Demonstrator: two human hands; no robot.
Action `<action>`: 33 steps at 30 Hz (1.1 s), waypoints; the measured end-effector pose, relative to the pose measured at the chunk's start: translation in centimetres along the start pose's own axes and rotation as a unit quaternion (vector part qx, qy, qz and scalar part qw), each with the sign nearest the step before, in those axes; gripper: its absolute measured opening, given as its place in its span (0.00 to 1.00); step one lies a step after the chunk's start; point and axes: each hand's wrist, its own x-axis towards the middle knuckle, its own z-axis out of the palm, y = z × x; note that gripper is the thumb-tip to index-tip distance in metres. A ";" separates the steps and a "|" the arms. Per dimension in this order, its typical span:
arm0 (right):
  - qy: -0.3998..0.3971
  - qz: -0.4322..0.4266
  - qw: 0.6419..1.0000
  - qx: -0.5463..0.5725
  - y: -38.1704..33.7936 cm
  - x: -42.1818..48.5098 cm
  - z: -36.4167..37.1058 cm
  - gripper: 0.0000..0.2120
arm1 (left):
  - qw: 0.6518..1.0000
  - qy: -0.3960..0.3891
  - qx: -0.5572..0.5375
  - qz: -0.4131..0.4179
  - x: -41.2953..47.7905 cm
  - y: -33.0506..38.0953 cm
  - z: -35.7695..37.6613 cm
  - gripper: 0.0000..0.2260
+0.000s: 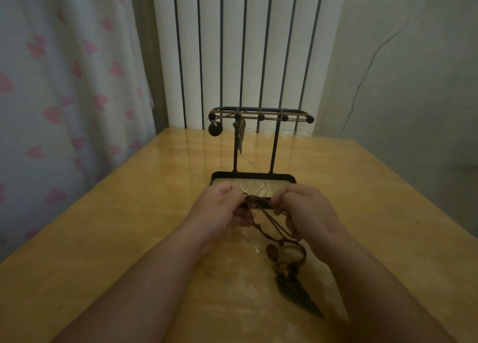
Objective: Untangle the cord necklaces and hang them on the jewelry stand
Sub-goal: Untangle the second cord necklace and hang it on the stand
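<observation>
The dark feather-shaped metal pendant (297, 294) lies on the glossy yellow wooden table (129, 213) by my wrists. Its brown knotted cords (261, 214) run up to my left hand (219, 208) and right hand (302, 208), both pinching the tangle. Two pieces already hang on the black wire jewelry stand (274, 146) — this bundle is not yet freed or hung.

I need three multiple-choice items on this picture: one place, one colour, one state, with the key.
1. Where does the dark feather-shaped pendant lie?
A) in the tray of the black metal stand
B) on the glossy yellow wooden table
C) on the stand's top bar

2. What colour are the tangled cords?
A) white
B) brown
C) pink

3. What are the left hand and right hand doing?
A) both grip the cords
B) both lie flat
C) only one grips

Key:
1 B, it rests on the wood, short of the stand.
2 B, they show brown between the hands.
3 A, fingers of both curl round the cords.
</observation>
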 end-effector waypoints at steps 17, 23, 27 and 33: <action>-0.034 -0.079 0.995 0.040 0.1 -0.3 1.0 0.09 | 0.999 -0.029 0.037 0.020 0.0 0.1 0.1 0.08; -0.052 -0.071 0.995 0.055 0.1 -0.2 1.0 0.10 | 1.000 -0.002 -0.018 0.015 0.2 -0.3 -0.3 0.09; -0.045 -0.093 0.994 0.034 0.1 -0.3 1.1 0.06 | 0.999 0.005 0.000 0.039 0.2 -0.3 -0.5 0.06; -0.007 -0.141 0.990 -0.029 0.4 -0.2 1.2 0.05 | 0.999 0.007 0.005 0.044 0.2 -0.2 -0.5 0.04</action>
